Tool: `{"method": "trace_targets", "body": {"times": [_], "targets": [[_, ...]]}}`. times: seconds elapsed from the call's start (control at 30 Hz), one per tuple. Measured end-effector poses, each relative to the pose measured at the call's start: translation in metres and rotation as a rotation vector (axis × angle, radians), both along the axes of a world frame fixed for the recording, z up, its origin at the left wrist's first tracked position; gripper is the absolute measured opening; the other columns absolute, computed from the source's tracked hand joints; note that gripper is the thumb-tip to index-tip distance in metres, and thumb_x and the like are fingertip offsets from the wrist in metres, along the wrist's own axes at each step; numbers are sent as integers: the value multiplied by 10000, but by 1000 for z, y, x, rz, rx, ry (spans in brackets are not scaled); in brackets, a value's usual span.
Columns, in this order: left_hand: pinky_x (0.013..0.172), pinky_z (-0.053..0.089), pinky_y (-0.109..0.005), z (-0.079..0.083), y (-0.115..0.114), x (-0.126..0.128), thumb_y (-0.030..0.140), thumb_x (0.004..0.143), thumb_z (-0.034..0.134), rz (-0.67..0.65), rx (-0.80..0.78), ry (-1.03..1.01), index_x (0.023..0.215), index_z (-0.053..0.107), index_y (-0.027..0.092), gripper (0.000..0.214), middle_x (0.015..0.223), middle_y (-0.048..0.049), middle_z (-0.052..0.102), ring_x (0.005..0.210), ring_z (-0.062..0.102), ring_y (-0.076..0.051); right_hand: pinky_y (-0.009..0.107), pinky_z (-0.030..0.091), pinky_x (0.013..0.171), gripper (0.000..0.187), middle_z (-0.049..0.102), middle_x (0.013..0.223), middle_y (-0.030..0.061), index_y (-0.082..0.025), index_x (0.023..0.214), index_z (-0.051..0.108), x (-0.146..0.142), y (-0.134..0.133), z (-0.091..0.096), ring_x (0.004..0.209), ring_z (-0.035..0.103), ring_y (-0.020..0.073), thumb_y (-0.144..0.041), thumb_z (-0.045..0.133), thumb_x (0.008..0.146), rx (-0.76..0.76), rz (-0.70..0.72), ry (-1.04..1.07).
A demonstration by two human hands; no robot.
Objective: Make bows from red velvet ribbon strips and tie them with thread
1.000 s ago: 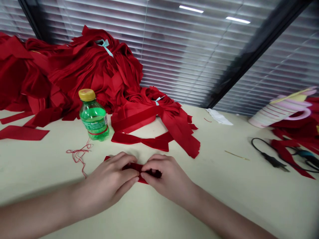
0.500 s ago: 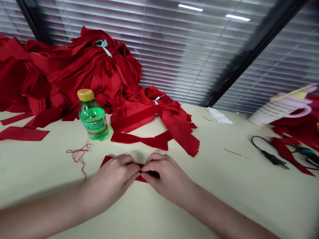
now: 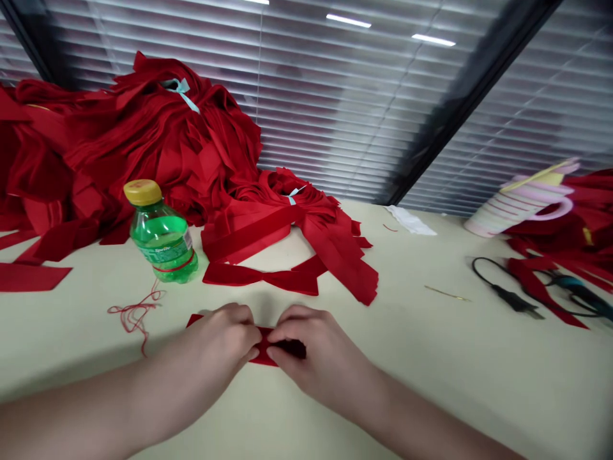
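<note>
Fingers (image 3: pixel 287 330) of left hand (image 3: pixel 215 358) and right hand (image 3: pixel 323 351) are pinched nearly closed on the red fabric strip (image 3: pixel 263 358), towards six o'clock on the bench (image 3: pixel 407 313). Since half a second ago, the hands have been parted slightly, so the strip's middle is exposed.

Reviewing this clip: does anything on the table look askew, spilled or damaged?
No spill or damage stands out. The thin red thread lies in a loose, untidy tangle just in front of the green plastic bottle with a yellow cap. The pink-and-white striped cup seems to lean, though lens distortion may explain that.
</note>
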State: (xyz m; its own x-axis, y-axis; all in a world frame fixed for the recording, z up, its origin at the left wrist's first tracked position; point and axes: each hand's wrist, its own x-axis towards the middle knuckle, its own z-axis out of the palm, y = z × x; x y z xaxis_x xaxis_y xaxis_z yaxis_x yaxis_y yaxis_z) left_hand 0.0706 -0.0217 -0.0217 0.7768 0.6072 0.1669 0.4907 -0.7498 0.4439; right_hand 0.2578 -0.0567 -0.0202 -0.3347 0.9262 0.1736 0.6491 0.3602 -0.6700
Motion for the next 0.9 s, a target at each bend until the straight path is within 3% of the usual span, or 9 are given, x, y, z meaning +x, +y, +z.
{"method": "trace_targets", "body": {"times": [0.23,0.63,0.8,0.9], "targets": [[610,471,-298,4,-5,4,68,876,443,0,149,149,760,615,167,229,762,-48,591,711,589,-199,250,492,617,180,652,724,-11,-212,710,715,-1,3,3,694,599,131,-57,628,745,8,33,-92],[723,480,-306,15,-8,7,166,896,444,29,46,262,770,625,149,222,793,-66,585,772,576,-194,282,443,667,187,624,701,-28,-208,685,687,-6,0,6,704,574,126,-55,610,758,41,13,-246],[698,477,-312,15,-5,4,192,924,427,17,88,277,773,631,156,256,807,-58,588,765,582,-196,241,468,678,155,660,725,-18,-205,731,720,3,5,-2,689,597,108,-74,647,769,54,85,-94],[686,471,-290,15,0,1,165,919,451,-19,29,228,820,647,175,221,831,-38,602,773,591,-177,204,476,647,112,675,736,-14,-195,797,725,9,8,-6,690,608,106,-101,703,739,58,105,10]]}}
